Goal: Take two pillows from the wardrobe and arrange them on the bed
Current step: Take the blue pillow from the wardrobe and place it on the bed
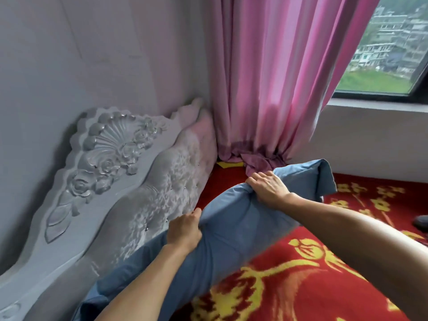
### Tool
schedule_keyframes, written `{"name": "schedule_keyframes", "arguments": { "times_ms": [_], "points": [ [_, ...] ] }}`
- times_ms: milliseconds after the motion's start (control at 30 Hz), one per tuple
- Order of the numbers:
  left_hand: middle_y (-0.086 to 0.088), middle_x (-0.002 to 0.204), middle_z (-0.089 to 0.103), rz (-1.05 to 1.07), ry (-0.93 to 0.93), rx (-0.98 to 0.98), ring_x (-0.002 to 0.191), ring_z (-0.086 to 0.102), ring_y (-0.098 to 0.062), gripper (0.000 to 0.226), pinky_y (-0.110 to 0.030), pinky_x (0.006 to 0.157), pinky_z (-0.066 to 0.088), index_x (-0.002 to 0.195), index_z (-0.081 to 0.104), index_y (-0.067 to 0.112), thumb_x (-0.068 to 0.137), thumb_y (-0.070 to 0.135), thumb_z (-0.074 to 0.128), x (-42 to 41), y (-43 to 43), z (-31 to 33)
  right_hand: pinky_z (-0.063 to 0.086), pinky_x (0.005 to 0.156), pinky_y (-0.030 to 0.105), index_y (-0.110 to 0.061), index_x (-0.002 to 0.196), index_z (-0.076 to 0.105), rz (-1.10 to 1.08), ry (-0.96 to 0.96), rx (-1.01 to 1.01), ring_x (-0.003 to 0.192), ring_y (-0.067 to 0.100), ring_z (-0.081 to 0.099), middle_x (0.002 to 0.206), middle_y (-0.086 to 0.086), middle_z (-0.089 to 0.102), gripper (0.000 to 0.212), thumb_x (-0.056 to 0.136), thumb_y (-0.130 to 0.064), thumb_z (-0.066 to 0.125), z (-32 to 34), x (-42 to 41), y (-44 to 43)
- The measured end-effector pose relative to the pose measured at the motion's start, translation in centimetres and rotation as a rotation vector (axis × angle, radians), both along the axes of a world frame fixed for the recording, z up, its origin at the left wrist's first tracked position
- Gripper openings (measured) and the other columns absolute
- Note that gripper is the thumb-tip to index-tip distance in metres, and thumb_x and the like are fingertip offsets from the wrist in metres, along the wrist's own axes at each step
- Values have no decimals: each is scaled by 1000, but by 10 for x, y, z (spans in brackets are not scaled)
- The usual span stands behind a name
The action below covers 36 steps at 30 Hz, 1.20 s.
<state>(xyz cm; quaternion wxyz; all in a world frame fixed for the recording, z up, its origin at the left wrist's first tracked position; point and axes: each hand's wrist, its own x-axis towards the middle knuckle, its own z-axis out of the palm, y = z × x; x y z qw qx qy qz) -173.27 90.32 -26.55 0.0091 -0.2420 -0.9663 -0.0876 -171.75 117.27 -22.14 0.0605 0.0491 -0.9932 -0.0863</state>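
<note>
A blue pillow (234,228) lies lengthwise on the bed along the foot of the headboard, its far end near the curtain. My left hand (184,230) grips the pillow's upper edge near its middle. Further along the same edge, my right hand (269,188) is closed on the fabric toward the far end. The bed (324,274) is covered with a red blanket with a yellow flower pattern. Only one pillow is in view, and the wardrobe is out of sight.
A carved grey and pink padded headboard (129,181) stands against the wall on the left. A pink curtain (273,77) hangs down onto the bed's far corner. A window (391,47) is at the upper right. A dark object (420,222) lies at the bed's right edge.
</note>
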Motion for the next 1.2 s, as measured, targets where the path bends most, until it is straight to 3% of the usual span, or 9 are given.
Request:
{"name": "schedule_keyframes", "arguments": {
  "times_ms": [300, 467, 567, 667, 767, 867, 1033, 1100, 1200],
  "points": [
    [-1, 110, 60, -50, -108, -45, 103, 58, -27, 25, -38, 71, 43, 109, 46, 16, 85, 14, 50, -80, 153, -118, 39, 96, 43, -11, 103, 63, -166, 111, -250, 101, 32, 59, 103, 11, 64, 25, 79, -8, 58, -154, -112, 129],
    [-2, 106, 55, -199, -274, -9, 103, 54, -25, 38, -42, 75, 48, 103, 44, 18, 81, 45, 59, -52, 226, -190, 36, 94, 42, -15, 100, 61, -398, 142, -358, 100, 31, 56, 99, 8, 61, 23, 78, -9, 60, -251, -73, 178],
    [0, 98, 53, -350, -424, -20, 98, 52, -23, 49, -41, 72, 46, 92, 45, 22, 72, 67, 49, -28, 236, -239, 38, 91, 43, -16, 99, 61, -497, 54, -367, 98, 32, 56, 98, 9, 60, 22, 78, -10, 59, -300, -20, 199],
    [-2, 105, 53, -438, -432, -144, 104, 49, -23, 41, -37, 83, 42, 98, 50, 22, 84, 59, 42, -26, 221, -289, 44, 85, 44, -15, 99, 62, -612, -107, -391, 102, 33, 55, 101, 10, 60, 23, 77, -9, 65, -346, 42, 215],
    [-3, 110, 52, -315, -353, -180, 108, 48, -25, 36, -37, 89, 41, 109, 54, 20, 88, 49, 50, -55, 200, -323, 50, 78, 46, -13, 106, 61, -811, -181, -539, 101, 39, 56, 107, 15, 56, 33, 75, -2, 64, -389, 95, 218],
    [-8, 118, 51, -110, -302, -137, 113, 47, -29, 55, -43, 94, 41, 123, 53, 19, 82, 55, 59, -94, 187, -340, 49, 86, 48, -21, 129, 52, -1230, -43, -866, 111, 40, 56, 128, 17, 55, 36, 94, -16, 49, -420, 111, 193],
    [-11, 149, 37, 431, -739, 23, 135, 34, -34, 96, -51, 113, 25, 145, 27, 28, 69, 81, 49, -149, 161, -361, 36, 106, 44, -15, 138, 43, -1625, 360, -1481, 128, 35, 48, 139, 16, 52, 53, 97, -47, 44, -441, 78, 125],
    [-10, 144, 45, 528, -882, 125, 130, 42, -33, 106, -50, 111, 30, 142, 34, 24, 58, 88, 45, -157, 148, -364, 38, 105, 45, -21, 138, 42, -1650, 421, -1537, 126, 33, 50, 137, 11, 55, 62, 89, -58, 51, -440, 70, 108],
    [-9, 115, 65, 587, -852, 202, 105, 60, -33, 98, -47, 97, 46, 112, 60, 17, 51, 91, 47, -158, 148, -356, 42, 100, 47, -25, 130, 46, -1666, 432, -1479, 118, 34, 55, 128, 8, 61, 74, 75, -73, 53, -431, 63, 104]
  ]
}}
